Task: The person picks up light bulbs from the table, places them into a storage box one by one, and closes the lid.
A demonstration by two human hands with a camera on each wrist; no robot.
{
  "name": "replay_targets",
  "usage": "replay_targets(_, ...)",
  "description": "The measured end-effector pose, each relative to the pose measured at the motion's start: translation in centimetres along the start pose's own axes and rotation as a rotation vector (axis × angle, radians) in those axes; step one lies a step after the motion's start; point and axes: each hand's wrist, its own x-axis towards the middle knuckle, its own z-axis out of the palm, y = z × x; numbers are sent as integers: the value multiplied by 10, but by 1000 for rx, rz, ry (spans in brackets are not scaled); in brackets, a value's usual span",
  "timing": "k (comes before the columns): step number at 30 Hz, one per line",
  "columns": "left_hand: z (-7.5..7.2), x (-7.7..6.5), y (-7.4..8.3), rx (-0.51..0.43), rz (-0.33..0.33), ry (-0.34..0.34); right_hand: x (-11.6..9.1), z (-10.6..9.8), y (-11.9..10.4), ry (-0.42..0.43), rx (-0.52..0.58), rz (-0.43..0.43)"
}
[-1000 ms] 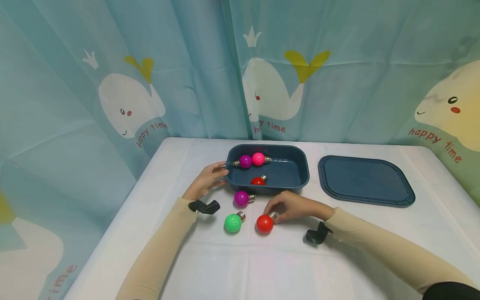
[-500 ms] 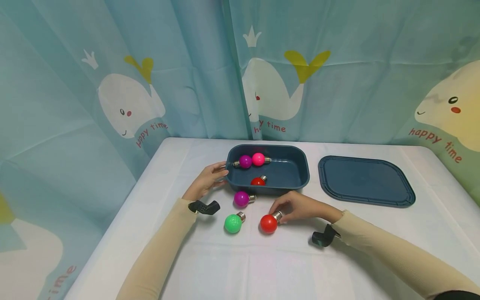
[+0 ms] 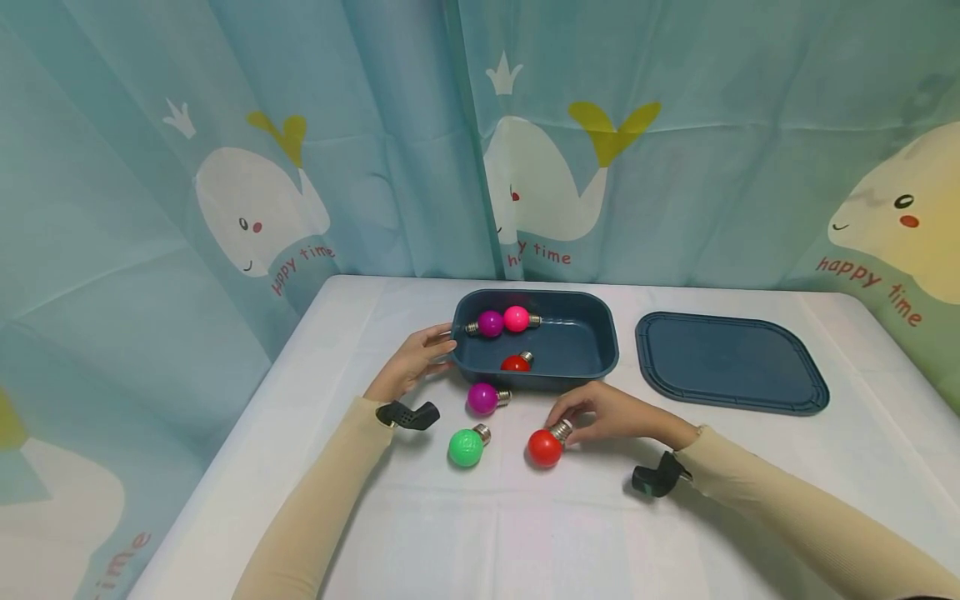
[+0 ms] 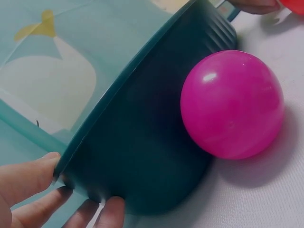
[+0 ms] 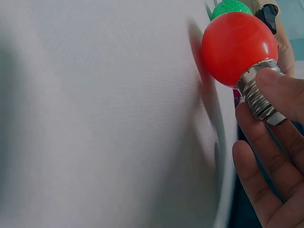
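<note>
In the head view my right hand [image 3: 609, 412] pinches the metal screw base of a red light bulb [image 3: 544, 448]. The right wrist view shows the thumb across the threads of the red bulb [image 5: 237, 50], with fingers behind. Whether the bulb touches the table cannot be told. My left hand [image 3: 411, 360] touches the left end of a dark blue box [image 3: 573, 379], its fingertips [image 4: 114, 209] lying against the outer wall and one digit at the rim. A green bulb [image 3: 466, 448] and a purple bulb [image 3: 482, 398] lie in front of the box.
Inside the box lie a purple bulb [image 3: 491, 323], a pink bulb [image 3: 516, 318] and a red bulb [image 3: 514, 362]. A flat dark blue lid [image 3: 731, 362] rests on the white table [image 3: 555, 542] at right. A whale-print curtain [image 3: 397, 167] hangs behind.
My right hand has shifted a little to the right, taking the red bulb with it, away from the green one. The left hand and the box stay in place.
</note>
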Motion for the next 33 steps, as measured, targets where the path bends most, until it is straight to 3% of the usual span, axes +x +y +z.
replay_targets(11,0,0,-1,2,8,-1,-14,-13,-3,27,5,26)
replay_targets(33,0,-1,-2,-13,27,-9,-37,-60,-40,82,-165,-16)
